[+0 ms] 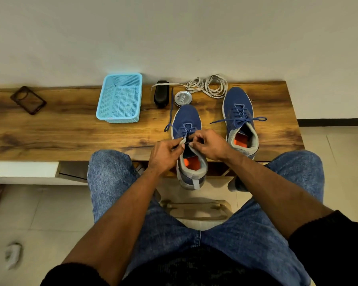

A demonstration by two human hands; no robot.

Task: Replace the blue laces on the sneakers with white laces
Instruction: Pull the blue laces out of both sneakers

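Both hands mid-frame, left hand and right hand each pinching blue lace on near sneaker, white laces coiled upper centre

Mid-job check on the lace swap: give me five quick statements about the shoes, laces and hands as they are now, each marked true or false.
1. Both hands, left hand and right hand, work at the near sneaker. True.
2. The far sneaker is already fitted with white laces. False: it has its blue lace, ends loose.
3. The white laces lie coiled at the back of the table. True.
4. The blue basket holds the white laces. False: no laces are in it.
5. The round tin sits between the sneakers' heels. False: it lies beyond the near sneaker's toe.
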